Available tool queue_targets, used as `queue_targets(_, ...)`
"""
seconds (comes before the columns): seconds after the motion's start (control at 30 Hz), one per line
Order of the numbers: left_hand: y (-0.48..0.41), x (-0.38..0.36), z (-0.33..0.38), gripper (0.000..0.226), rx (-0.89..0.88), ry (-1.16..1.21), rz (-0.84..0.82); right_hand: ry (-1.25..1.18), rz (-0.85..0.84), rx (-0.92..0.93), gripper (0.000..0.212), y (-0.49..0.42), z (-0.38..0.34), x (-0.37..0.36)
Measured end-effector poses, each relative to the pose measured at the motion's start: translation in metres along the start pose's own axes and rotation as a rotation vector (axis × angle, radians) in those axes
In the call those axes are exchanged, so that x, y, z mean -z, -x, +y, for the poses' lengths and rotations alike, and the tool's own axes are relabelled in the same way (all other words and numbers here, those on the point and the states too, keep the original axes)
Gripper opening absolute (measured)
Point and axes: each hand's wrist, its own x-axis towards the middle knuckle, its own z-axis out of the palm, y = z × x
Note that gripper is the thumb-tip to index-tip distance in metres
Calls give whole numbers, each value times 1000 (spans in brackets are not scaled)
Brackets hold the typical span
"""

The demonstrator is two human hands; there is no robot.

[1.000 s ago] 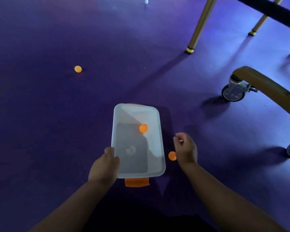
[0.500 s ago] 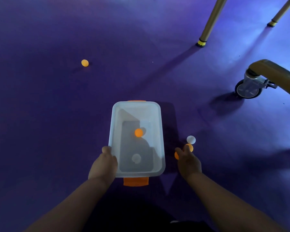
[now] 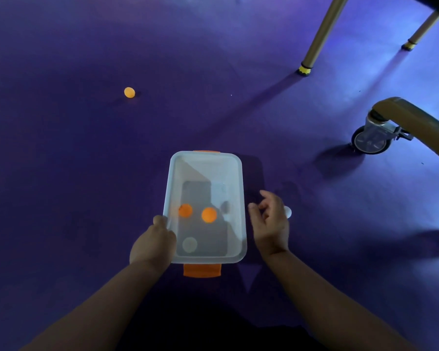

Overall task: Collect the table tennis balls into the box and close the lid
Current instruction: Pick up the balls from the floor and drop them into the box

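Head view shows my left hand (image 3: 153, 240) gripping the near-left rim of the box (image 3: 240, 188), which sits lidless on the purple floor (image 3: 61, 173) with two orange balls (image 3: 209, 215) and a white ball (image 3: 189, 244) inside. My right hand (image 3: 270, 220) hangs loosely open, empty, beside it; behind it peeks what I think is another white ball (image 3: 288, 212). I should pinch that gently and drop it low, then fetch the far orange ball (image 3: 129, 92).
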Motion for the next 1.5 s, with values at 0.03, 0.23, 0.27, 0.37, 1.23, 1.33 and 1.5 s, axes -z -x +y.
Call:
queue_targets(0.03,-3,0,-1,14,2,44,-1,13,108,-116,30,-2,9,3)
queue_targets(0.23,-15,-7,-5,11,53,216,-56,206,96,-766,51,-6,59,22)
queue_targets(0.27,-15,-8,-7,6,61,215,-44,213,71,-775,56,-5,62,21)
queue_targets(0.37,-16,-14,-8,2,69,214,-21,227,4,-796,61,-9,70,16)
queue_targets(1.23,-13,-19,-6,6,74,184,93,478,-73,-387,46,-27,57,11)
queue_targets(1.33,-14,-20,-5,6,78,181,85,658,-328,-374,60,-34,74,18)
queue_targets(1.5,-16,-22,-5,1,109,198,79,662,-411,-279,52,-38,87,18)
